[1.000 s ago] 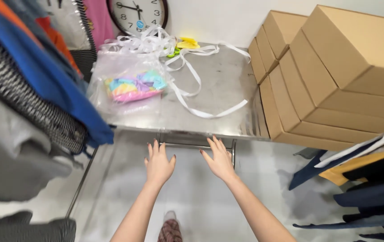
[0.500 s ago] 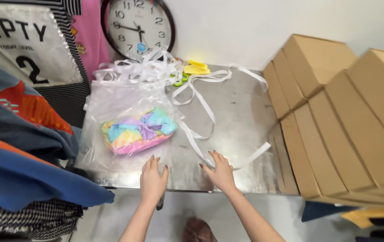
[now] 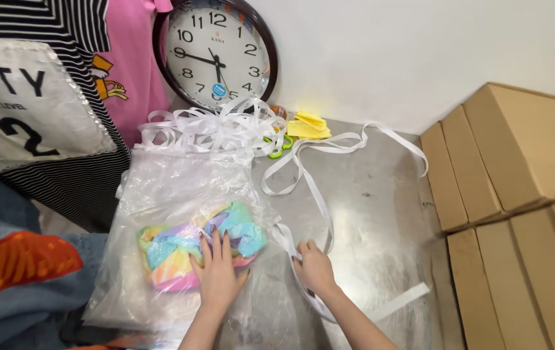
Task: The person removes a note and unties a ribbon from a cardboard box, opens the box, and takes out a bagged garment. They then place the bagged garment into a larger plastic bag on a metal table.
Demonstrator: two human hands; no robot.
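While your left hand [image 3: 216, 275] presses flat on the rainbow garment [image 3: 200, 249] inside the clear bag [image 3: 180, 194], lower centre of frame, your right hand [image 3: 313, 269] pinches the white strip [image 3: 316, 194]; next, secure the bag.

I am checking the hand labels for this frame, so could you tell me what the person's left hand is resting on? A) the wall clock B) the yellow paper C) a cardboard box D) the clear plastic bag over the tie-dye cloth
D: the left hand lies flat on the clear plastic bag, right over the tie-dye cloth inside, while the right hand touches the white strap.
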